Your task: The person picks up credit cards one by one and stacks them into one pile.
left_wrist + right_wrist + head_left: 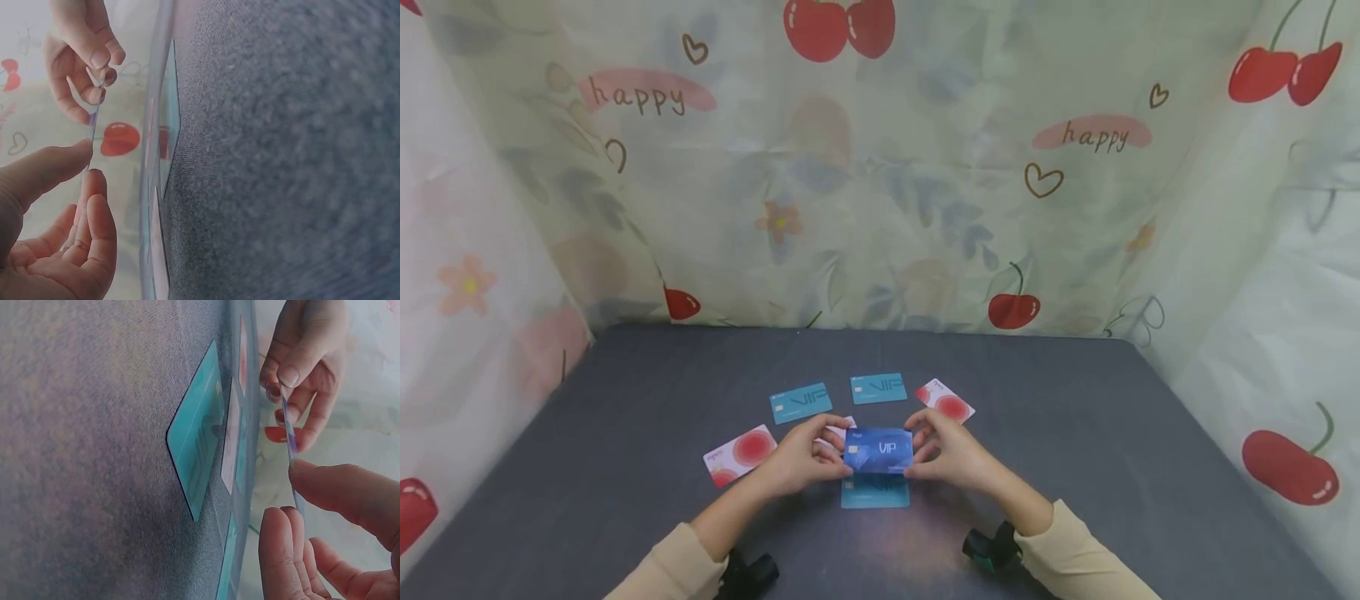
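Observation:
Between my two hands a dark blue VIP card (pixel 877 451) is held above the table, its printed face toward the head camera. My left hand (pixel 808 450) pinches its left edge between thumb and fingers. On the opposite edge, my right hand (pixel 951 450) grips it the same way. Both wrist views show the card edge-on, as a thin line, raised off the surface. Below it lies a teal card (pixel 875 493), partly covered in the head view. A pink-and-white card (pixel 846 423) behind my left fingers is mostly hidden.
Two teal VIP cards, a left one (pixel 801 403) and a right one (pixel 878 387), lie farther back. Pink-and-white cards with red circles lie at left (pixel 741 455) and right (pixel 946 402). The dark grey table (pixel 647 400) meets a cherry-patterned curtain (pixel 880 250).

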`<control>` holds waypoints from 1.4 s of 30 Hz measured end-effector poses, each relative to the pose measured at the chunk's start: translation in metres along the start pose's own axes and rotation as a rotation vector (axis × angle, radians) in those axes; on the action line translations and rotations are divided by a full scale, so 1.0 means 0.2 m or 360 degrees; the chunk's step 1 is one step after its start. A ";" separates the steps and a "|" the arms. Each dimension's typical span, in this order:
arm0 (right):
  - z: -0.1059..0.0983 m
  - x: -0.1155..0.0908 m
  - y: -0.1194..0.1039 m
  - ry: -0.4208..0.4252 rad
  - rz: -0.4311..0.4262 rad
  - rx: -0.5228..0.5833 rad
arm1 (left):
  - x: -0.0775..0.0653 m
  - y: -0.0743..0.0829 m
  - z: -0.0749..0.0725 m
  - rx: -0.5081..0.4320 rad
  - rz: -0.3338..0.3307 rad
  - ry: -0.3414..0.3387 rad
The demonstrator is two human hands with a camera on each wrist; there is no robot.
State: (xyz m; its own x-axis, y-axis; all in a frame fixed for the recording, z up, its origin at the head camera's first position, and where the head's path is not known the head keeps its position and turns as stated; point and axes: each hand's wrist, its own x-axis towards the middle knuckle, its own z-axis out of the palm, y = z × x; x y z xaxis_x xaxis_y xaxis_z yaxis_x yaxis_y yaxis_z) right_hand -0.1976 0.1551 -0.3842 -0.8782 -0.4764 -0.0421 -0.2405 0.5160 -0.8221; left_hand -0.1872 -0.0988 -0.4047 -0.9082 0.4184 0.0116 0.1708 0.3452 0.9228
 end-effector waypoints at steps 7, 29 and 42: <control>0.02 0.00 0.00 -0.0014 -0.0003 0.0008 | -0.02 -0.01 0.00 -0.0021 -0.0022 0.0012; 0.03 0.00 0.01 -0.0004 0.0070 0.0006 | -0.03 0.00 0.00 -0.0048 -0.0062 0.0003; 0.03 0.00 0.02 -0.0028 0.0067 0.0019 | -0.04 0.00 0.01 -0.0058 -0.0062 -0.0001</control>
State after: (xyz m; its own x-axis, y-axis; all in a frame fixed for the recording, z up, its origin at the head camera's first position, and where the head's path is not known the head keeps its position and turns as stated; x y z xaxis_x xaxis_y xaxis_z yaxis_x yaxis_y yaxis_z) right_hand -0.1948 0.1523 -0.3906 -0.8799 -0.4671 -0.0866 -0.1985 0.5272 -0.8262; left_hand -0.1790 -0.1011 -0.4062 -0.9136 0.4059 -0.0250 0.1213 0.3307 0.9359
